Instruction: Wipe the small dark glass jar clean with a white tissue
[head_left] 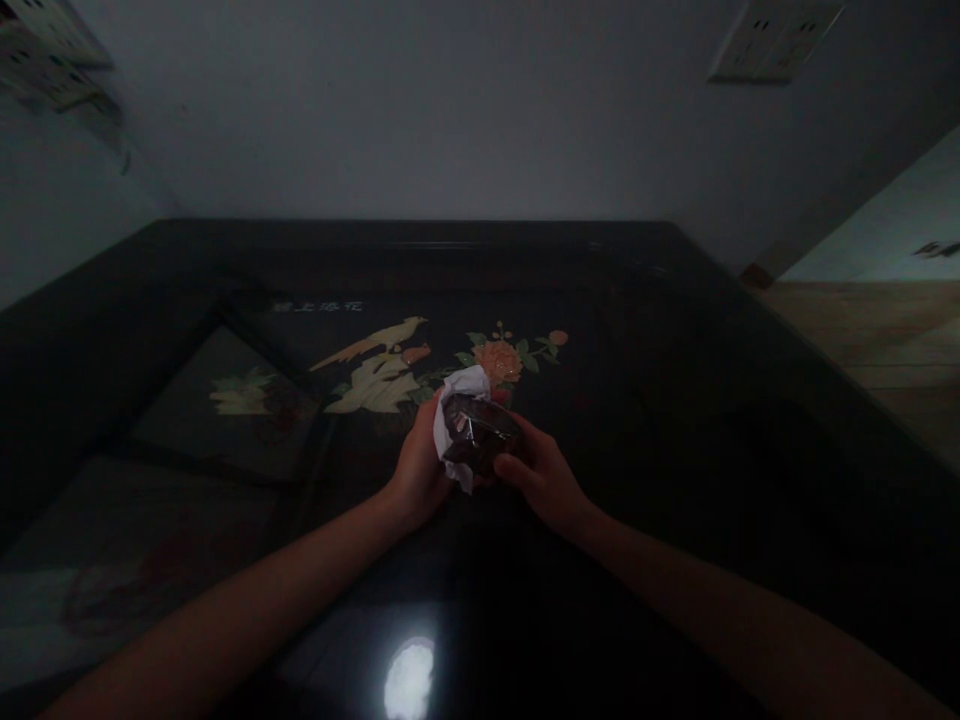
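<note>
Both of my hands meet over the middle of a glossy black table (675, 420) and hold a small dark, shiny, rounded object (480, 436). My left hand (420, 470) presses a crumpled white cloth or tissue (456, 392) against the object's left side, fingers closed round it. My right hand (541, 478) grips the object from the right, thumb on its front edge. I cannot make out what the dark object is in the dim light.
The tabletop carries an inlaid picture of a pale bird (375, 342) and an orange flower (498, 358). A lamp's glare (409, 678) shows near the front edge. A pale wall stands behind, with a socket plate (772, 40) upper right. Wooden floor (892, 340) lies to the right.
</note>
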